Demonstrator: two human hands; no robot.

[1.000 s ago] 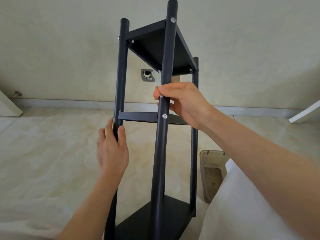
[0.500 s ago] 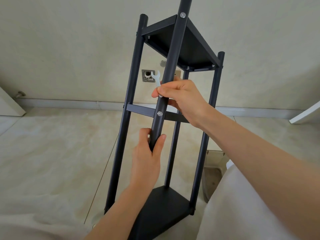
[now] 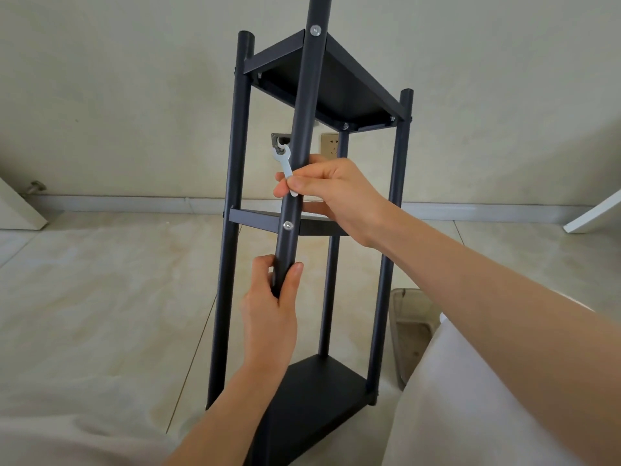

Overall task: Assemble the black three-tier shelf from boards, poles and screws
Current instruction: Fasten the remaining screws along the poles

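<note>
The black three-tier shelf (image 3: 342,85) stands upright on the floor in front of me, its boards joined to the poles. My left hand (image 3: 272,307) grips the nearest pole (image 3: 302,129) below the middle board (image 3: 255,219). My right hand (image 3: 332,196) wraps around the same pole above that board and pinches a small silver wrench (image 3: 285,164) against it. Silver screw heads show on the near pole at the top board (image 3: 315,30) and at the middle board (image 3: 288,225). The bottom board (image 3: 319,391) is partly hidden by my left forearm.
A clear plastic box (image 3: 408,327) sits on the tiled floor right of the shelf. A wall socket (image 3: 331,144) and a metal wall plate (image 3: 278,140) lie behind it. White panel edges show at far left (image 3: 16,210) and far right (image 3: 594,213). White fabric covers my lap.
The shelf has turned in my hands. My left hand moved from the left pole to the near pole below the middle board. My right hand stayed on the near pole with the wrench.
</note>
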